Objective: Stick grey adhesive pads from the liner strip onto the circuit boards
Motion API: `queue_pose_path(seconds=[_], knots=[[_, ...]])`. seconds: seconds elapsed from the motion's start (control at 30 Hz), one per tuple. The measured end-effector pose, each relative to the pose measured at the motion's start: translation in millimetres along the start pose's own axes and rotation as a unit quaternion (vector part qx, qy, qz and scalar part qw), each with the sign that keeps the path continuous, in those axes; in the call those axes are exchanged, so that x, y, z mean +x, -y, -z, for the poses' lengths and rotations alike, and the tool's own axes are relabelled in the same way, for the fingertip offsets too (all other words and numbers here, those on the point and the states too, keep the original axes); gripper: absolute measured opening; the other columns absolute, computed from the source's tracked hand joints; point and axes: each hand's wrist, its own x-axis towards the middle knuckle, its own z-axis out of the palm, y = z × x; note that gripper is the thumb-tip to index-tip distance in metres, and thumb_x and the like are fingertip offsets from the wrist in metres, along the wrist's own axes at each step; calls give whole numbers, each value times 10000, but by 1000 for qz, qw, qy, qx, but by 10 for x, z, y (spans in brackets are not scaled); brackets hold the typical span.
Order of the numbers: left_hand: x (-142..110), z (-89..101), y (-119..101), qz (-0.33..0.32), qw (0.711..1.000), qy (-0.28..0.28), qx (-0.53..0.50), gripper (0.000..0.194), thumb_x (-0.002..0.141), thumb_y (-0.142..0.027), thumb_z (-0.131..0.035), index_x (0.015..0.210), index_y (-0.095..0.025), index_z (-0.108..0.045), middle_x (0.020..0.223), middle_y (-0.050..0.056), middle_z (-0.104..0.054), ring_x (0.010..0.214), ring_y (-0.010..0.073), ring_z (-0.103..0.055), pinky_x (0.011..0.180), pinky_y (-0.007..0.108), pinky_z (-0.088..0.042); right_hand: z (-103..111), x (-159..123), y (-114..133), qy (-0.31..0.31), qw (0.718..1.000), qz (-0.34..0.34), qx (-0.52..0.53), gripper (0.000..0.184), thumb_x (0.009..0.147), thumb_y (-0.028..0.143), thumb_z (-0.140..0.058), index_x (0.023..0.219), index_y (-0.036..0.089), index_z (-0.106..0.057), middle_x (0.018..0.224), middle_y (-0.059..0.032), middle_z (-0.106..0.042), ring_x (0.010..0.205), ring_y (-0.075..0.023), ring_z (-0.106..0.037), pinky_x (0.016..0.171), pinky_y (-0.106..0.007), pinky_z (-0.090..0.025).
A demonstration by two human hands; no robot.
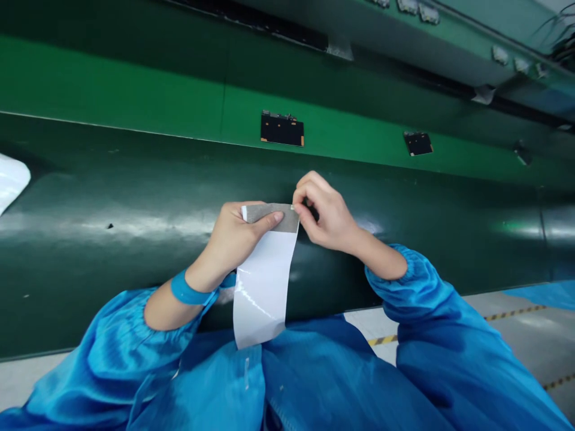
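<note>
Table (135,179) is overhung along its near side by a white sheet (265,281), gripped in the left hand (231,236) and pinched by the right hand (327,218) at one upper corner of its grey band (288,223). Creases or tears could be caused by an uneven pull there.

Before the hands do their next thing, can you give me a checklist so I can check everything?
1. Left hand holds the sheet by its grey end: ok.
2. Right hand has its fingers at the sheet's top right corner: ok.
3. Those fingers have a tight grip on the corner: cannot tell.
4. The sheet is flat: not ok, its white part hangs down and curves.
5. Blue wristband is on the left wrist: ok.
</note>
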Motion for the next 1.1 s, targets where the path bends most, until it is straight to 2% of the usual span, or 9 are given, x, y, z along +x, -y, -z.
queue_pose_path(seconds=[0.1,0.2,0.3,0.37,0.53,0.77,0.93,1.1], knots=[[-1,1,-22,-1,1000,-3,6,409,746,-473,-854,622,-186,-591,606,-23,-499,548,111,-413,491,243,-296,46,364,-263,-10,998,-58,35,172,1073,344,-546,943,232,-562,972,-76,-598,864,-221,-574,775,-378,-526],[-2,3,-28,0,1000,8,13,406,750,-483,-844,619,-183,-603,602,-17,-505,549,115,-426,492,243,-303,31,853,-637,4,994,-108,10,240,1043,424,-626,928,218,-578,895,-60,-596,868,-215,-570,791,-351,-519],[4,11,-13,1,1000,16,14,376,754,-500,-837,663,-178,-664,617,-6,-549,553,126,-461,498,248,-321,-48,1241,-905,44,991,-127,-4,207,999,348,-664,869,210,-579,803,-44,-588,842,-205,-562,777,-332,-499],[8,16,-5,0,1000,19,12,359,754,-500,-838,694,-175,-698,625,-3,-569,552,129,-473,498,249,-327,-108,1372,-975,67,990,-127,-9,170,971,283,-663,838,211,-586,763,-41,-591,818,-204,-563,771,-333,-496],[2,15,-26,3,1000,21,11,330,753,-482,-835,709,-176,-719,632,0,-595,555,136,-503,497,250,-357,-141,1377,-967,87,986,-132,-49,155,903,183,-671,769,211,-598,768,-64,-632,836,-235,-602,804,-364,-509],[4,10,-28,7,999,31,2,318,757,-474,-835,716,-176,-728,633,4,-598,556,138,-513,487,243,-359,-53,1275,-1049,75,986,-133,-71,124,896,165,-660,799,216,-601,781,-79,-630,854,-259,-603,813,-387,-517],[7,16,-20,4,999,32,6,337,758,-481,-836,693,-176,-709,620,5,-596,547,138,-517,486,245,-357,-7,1214,-1126,71,986,-134,-76,87,900,162,-655,836,202,-612,777,-80,-611,847,-255,-590,815,-382,-505],[11,10,-8,12,999,35,5,324,758,-481,-839,749,-170,-750,632,17,-629,547,149,-542,482,247,-370,40,1152,-1188,73,983,-144,-89,73,896,167,-640,840,198,-605,787,-58,-609,784,-224,-582,829,-375,-485]])
